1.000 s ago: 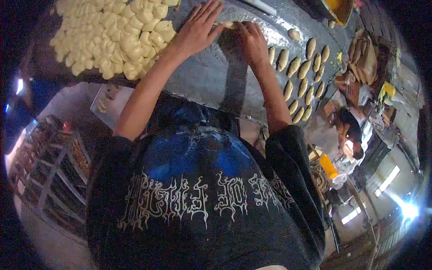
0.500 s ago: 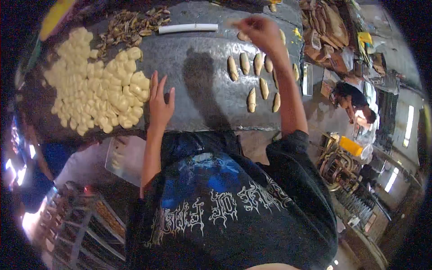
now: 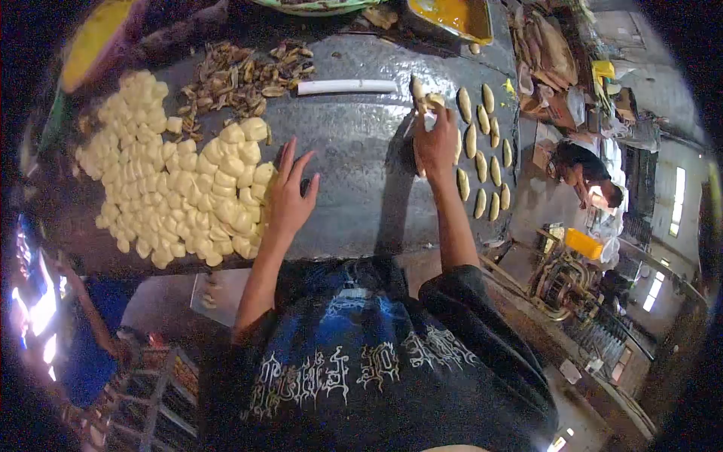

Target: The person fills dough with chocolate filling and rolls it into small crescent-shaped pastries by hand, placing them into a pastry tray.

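Observation:
My left hand (image 3: 290,200) rests with fingers spread on the dark table (image 3: 350,181), at the right edge of a big mass of pale dough pieces (image 3: 199,181). My right hand (image 3: 437,143) is over the table with its fingers bent round a small dough piece (image 3: 434,100). Just beyond those fingertips lies another long piece (image 3: 417,89). Several long, narrow dough rolls (image 3: 482,166) lie in rough rows to the right of my right hand. A white rod (image 3: 346,87) lies between the hands, farther back.
Brown slender pieces (image 3: 237,75) are heaped at the back left. At the back right stands a tray of orange-yellow liquid (image 3: 452,16), with part of a green-rimmed bowl (image 3: 312,7) left of it. Another person (image 3: 584,169) is off to the right.
My right hand has come nearer and to the left from over the rolls. The view has shifted, showing the tray and bowl more. My left hand stays spread beside the dough.

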A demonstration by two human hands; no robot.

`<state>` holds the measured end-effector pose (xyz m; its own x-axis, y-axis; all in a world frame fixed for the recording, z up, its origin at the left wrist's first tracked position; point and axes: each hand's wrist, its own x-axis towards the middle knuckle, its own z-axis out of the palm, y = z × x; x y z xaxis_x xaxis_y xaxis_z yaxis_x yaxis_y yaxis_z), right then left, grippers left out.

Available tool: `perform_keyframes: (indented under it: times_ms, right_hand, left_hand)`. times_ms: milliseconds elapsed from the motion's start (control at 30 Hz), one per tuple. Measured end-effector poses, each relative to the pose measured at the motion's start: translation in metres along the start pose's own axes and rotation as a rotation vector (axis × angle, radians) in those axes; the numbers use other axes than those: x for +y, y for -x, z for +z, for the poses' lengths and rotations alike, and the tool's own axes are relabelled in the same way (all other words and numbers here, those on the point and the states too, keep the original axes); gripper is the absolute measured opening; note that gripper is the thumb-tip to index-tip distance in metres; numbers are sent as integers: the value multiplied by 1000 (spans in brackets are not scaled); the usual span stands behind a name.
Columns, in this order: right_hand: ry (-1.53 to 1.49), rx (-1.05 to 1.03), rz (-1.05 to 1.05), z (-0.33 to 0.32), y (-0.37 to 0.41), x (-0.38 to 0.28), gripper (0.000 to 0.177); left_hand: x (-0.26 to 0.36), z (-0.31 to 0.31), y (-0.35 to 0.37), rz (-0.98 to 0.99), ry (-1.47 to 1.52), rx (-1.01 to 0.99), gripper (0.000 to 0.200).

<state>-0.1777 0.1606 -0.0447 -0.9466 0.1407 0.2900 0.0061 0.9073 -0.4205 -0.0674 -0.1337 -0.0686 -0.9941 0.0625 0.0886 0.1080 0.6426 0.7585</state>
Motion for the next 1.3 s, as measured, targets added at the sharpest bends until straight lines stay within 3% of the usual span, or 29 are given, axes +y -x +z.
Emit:
perform_keyframes:
  times_ms: [133,233,267,367,400,433,500,600,633,667,767,800,867,933,967,1000,1033,1067,1100,1167,1300]
  right_hand:
    - [56,134,-267,6,-31,37,27]
    - [24,-308,-325,20,-61,81,27]
    - [131,-296,-315,13,-65,81,19]
    - [-272,-260,212,12,-65,110,21]
    - [-562,-24,362,43,-63,155,36]
    - [-924,-2,509,37,-52,167,39]
    - [-1285,-96,584,4,-38,156,36]
    - [-623,-187,64,-8,26,125,45]
    - [-1448,-303,568,-48,42,68,40]
    - [-1571,-357,259,-50,69,55,34]
    - [-1134,-561,236,-39,117,17,37]
    - [-857,-608,88,-75,132,-15,46]
    - [-835,-378,-521,-67,166,-30,53]
    - [-923,-583,-299,-102,171,-33,55]
    - [-966,-706,-203,-113,169,-33,55]
    - [-1284,-788,82,-108,169,-18,47]
    - [-1510,-600,129,-112,162,-13,42]
    - [-1319,-527,220,-129,148,-14,39]
    - [-1133,-466,150,-131,139,-5,33]
    - [-1126,-384,100,-125,126,14,28]
    - [-974,-447,61,-109,115,24,24]
  left_hand:
    - [6,-7,-1,32,9,-3,40]
    - [16,-12,6,-17,24,-3,37]
    - [21,-13,9,-47,32,-2,37]
    - [20,-11,23,-15,9,108,33]
    - [19,-10,31,-34,22,135,32]
    - [17,-8,38,-53,36,164,31]
    - [17,-5,53,-80,45,206,30]
    - [36,5,74,-107,56,228,29]
    - [49,9,79,-119,70,228,28]
    - [62,15,83,-128,84,226,28]
    - [89,47,93,-249,554,194,26]
    - [97,55,93,-262,662,171,27]
    - [99,73,97,-337,764,213,28]
    - [84,90,109,-531,950,362,29]
    - [72,95,116,-531,1036,396,29]
    - [67,93,122,-534,1116,449,29]
    - [63,88,133,-539,1190,511,30]
    - [65,79,142,-577,1200,512,33]
    - [65,70,148,-584,1191,520,33]
    - [67,58,147,-583,1193,495,33]
    - [67,45,145,-544,1230,578,34]
